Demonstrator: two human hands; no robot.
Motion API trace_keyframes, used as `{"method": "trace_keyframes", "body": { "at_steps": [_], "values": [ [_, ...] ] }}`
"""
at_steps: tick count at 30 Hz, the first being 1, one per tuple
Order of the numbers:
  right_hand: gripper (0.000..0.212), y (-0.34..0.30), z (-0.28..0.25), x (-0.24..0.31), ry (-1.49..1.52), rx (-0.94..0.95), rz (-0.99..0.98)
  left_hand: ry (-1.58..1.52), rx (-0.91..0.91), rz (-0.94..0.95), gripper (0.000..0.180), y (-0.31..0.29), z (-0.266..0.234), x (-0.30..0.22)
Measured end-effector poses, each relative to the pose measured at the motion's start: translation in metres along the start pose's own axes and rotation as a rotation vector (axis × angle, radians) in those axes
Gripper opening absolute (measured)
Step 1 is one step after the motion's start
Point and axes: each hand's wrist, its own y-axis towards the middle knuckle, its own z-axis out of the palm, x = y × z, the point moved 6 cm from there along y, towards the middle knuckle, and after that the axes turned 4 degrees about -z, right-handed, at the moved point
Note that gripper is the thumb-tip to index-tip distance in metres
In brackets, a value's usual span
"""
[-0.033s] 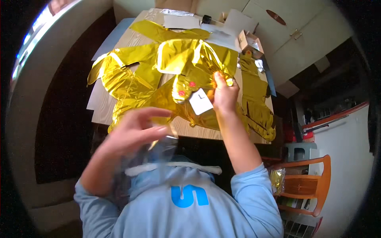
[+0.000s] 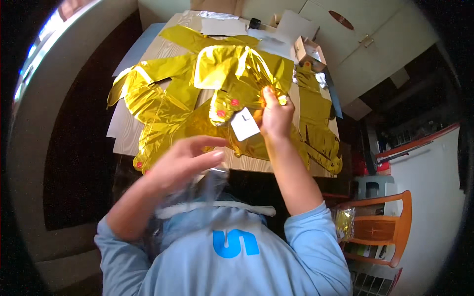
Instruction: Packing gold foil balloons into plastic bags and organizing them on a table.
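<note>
My right hand point(image 2: 277, 116) is closed in a fist around the gathered edge of a shiny gold foil balloon point(image 2: 219, 66), uninflated and raised a little above the table. Against that fist, a small white card point(image 2: 244, 124) hangs tilted. Beside the card is a rounded gold foil end point(image 2: 220, 109) with red spots. My left hand point(image 2: 185, 160) hovers over the table's near edge, thumb and fingers apart, nothing visible between them. Crumpled clear plastic film point(image 2: 210, 185) is below it, in front of my lap; whether they touch I cannot tell.
More flat gold foil point(image 2: 168, 106) covers the left of the wooden table point(image 2: 129, 140), and another gold piece point(image 2: 316, 106) lies along its right. An open cardboard box point(image 2: 310, 53) stands at the back right. A wooden chair point(image 2: 382, 229) with a packet point(image 2: 344, 222) is at the right.
My left hand has shifted slightly right, away from the clear film, and shows less blur. My right hand and the card have moved slightly left and up.
</note>
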Motion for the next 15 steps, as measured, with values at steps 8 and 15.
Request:
{"method": "trace_keyframes", "body": {
  "at_steps": [8, 15],
  "values": [
    [0.020, -0.021, -0.005, 0.054, 0.153, -0.134, -0.218, -0.390, -0.045, -0.275, 0.023, 0.030, 0.034, 0.031],
    [0.024, 0.019, -0.079, 0.059, 0.287, -0.182, 0.038, -0.390, -0.551, 0.318, 0.034, -0.116, -0.143, 0.022]
  ]
}}
